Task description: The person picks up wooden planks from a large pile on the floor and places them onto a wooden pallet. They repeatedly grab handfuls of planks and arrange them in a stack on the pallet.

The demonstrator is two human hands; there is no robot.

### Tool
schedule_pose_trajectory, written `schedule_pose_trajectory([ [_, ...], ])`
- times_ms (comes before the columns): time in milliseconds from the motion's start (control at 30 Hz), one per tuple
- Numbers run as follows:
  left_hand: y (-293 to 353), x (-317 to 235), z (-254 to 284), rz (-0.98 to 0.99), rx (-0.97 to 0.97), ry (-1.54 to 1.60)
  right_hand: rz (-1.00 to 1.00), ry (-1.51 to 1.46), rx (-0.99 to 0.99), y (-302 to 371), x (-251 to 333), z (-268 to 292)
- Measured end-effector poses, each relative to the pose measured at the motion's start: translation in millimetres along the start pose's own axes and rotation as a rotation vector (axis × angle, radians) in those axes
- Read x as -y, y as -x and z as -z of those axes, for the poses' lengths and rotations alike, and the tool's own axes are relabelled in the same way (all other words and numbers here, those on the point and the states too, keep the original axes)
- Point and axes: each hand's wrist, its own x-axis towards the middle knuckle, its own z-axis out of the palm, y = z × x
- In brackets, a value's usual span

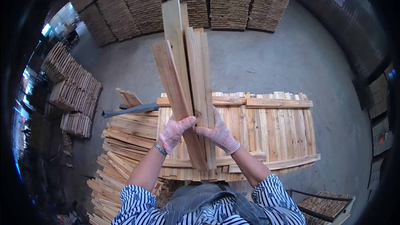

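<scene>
Boards in your hands: at least five long, narrow boards point(200, 83); overlap hides the exact count. They stand out lengthwise ahead of you, far ends fanned and uneven, near ends above the near edge of the plank layer. Hands: two, both gloved, left hand point(177, 133) and right hand point(218, 133). Crosswise strips point(279, 103): four lengths seem to show, two along the far edge of the layer, two along the near edge.

Surface: a layer of planks point(287, 133) side by side, too many to count surely, mixed pale and brown. Left of it, a loose heap of boards point(129, 131), with a blue-grey strip point(133, 110) near its far end.

Room: grey floor point(266, 62); tall timber stacks point(231, 0) across the far side, a lower, uneven stack point(73, 85) to the left, a framed stack point(325, 206) at lower right.

Pose: your forearms come up from below and converge. Left hand grasps the bundle from its left, thumb across the leftmost board; right hand grasps from the right, thumb pointing inward. Wristband point(160, 148) on your left wrist.
</scene>
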Motion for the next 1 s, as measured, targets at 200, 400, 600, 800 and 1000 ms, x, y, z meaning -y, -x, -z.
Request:
schedule_pose_trajectory([
  [200, -25.2, 74.8, 44.1, 0.357, -0.201, 0.127, -0.341, 0.265, -0.113, 9.2, -60.5, -0.1],
  [400, -48.7, 141.2, 69.1, 0.512, -0.292, 0.139, -0.575, 0.334, -0.19, 9.9, -122.4, 13.6],
  [600, -36.5, 148.0, 93.2, 0.446, -0.246, 0.049, -0.585, 0.499, -0.227, 24.1, -54.4, 49.4],
  [800, -43.5, 135.7, 61.4, 0.36, -0.392, -0.327, -0.709, 1.269, -0.375, 22.1, -71.9, 44.5],
  [1000, -33.2, 122.6, 40.1, 0.437, -0.53, -1.007, -0.365, 1.464, -0.288, 40.7, -34.0, 7.3],
])
